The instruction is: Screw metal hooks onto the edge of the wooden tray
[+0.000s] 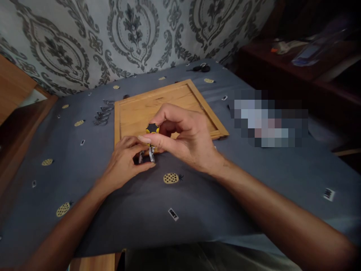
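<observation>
My right hand (pixel 184 141) is closed round a screwdriver with a black and yellow handle (pixel 152 129), held upright at the near edge of a wooden panel (pixel 166 107). My left hand (pixel 124 162) pinches a small metal bracket (pixel 146 155) at the panel's near left corner, right under the screwdriver's tip. The panel lies flat on a grey-blue cloth (pixel 197 195) printed with yellow pineapples.
Several metal hooks or brackets (pixel 103 113) lie on the cloth left of the panel. A dark object like scissors or keys (pixel 201 68) rests at the far edge by the patterned wall. A dark wooden shelf (pixel 296 71) stands at the right.
</observation>
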The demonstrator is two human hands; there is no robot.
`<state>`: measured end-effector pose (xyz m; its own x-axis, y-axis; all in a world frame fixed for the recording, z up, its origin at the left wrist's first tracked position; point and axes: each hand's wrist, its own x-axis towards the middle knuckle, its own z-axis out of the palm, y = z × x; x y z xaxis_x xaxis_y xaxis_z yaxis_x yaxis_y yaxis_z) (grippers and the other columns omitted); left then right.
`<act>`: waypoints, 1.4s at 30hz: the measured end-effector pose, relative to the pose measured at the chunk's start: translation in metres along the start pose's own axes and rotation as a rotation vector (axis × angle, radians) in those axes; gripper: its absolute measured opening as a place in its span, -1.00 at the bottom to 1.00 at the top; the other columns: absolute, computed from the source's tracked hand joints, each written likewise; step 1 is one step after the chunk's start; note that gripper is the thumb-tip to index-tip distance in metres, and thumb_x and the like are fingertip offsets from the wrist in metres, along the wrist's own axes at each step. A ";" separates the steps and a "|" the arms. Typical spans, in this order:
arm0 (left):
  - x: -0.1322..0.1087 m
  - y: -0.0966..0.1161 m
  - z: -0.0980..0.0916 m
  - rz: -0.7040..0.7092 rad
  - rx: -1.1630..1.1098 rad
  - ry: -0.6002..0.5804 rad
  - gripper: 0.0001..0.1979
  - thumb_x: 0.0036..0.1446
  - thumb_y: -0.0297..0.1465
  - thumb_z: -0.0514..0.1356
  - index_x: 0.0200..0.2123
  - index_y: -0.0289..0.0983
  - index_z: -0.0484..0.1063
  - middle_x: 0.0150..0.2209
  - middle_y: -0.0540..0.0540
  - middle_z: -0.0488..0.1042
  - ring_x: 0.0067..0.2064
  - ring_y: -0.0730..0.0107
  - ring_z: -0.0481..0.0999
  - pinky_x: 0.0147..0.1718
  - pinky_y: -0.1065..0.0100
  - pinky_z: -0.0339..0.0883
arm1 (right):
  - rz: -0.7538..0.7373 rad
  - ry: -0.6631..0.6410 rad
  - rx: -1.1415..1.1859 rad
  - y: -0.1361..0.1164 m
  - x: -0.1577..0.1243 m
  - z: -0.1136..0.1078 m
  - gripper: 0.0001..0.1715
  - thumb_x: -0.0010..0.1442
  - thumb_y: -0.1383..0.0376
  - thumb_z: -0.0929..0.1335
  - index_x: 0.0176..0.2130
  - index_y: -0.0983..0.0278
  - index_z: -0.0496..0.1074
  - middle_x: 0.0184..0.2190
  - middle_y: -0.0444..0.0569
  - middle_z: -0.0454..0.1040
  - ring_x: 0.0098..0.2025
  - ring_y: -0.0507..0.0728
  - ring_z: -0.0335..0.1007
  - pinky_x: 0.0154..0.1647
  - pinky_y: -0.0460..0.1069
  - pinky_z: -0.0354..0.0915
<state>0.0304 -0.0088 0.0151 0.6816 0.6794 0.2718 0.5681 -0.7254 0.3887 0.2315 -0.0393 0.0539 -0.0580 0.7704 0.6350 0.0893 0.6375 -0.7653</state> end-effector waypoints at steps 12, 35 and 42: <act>0.000 -0.002 0.001 -0.033 -0.011 0.000 -0.74 0.06 -0.22 0.40 -0.18 -0.18 0.56 -0.22 -0.09 0.54 -0.08 0.08 0.47 -0.07 0.00 0.36 | -0.033 -0.126 -0.049 0.001 0.004 -0.007 -0.73 0.22 0.17 0.46 -0.37 0.31 0.45 -0.42 -0.17 0.38 -0.45 -0.07 0.28 -0.44 -0.12 0.26; 0.000 -0.003 0.000 -0.003 -0.003 0.010 -0.71 0.06 -0.20 0.41 -0.16 -0.17 0.56 -0.16 -0.08 0.53 -0.04 0.10 0.46 -0.02 0.01 0.36 | -0.041 0.137 -0.095 -0.014 0.004 -0.011 -0.76 0.22 0.18 0.46 -0.36 0.23 0.39 -0.34 -0.13 0.43 -0.44 -0.02 0.34 -0.43 -0.08 0.35; 0.000 -0.003 0.000 0.006 0.014 0.000 -0.69 0.06 -0.21 0.41 -0.17 -0.23 0.55 -0.13 -0.12 0.53 -0.02 0.07 0.45 0.01 -0.02 0.34 | -0.081 -0.018 -0.171 0.000 0.001 -0.010 -0.84 0.31 0.16 0.36 -0.20 0.20 0.42 -0.31 -0.11 0.48 -0.36 0.04 0.39 -0.29 -0.01 0.39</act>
<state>0.0283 -0.0067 0.0138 0.6852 0.6748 0.2741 0.5704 -0.7312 0.3742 0.2417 -0.0384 0.0561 -0.0891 0.7177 0.6906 0.2508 0.6872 -0.6818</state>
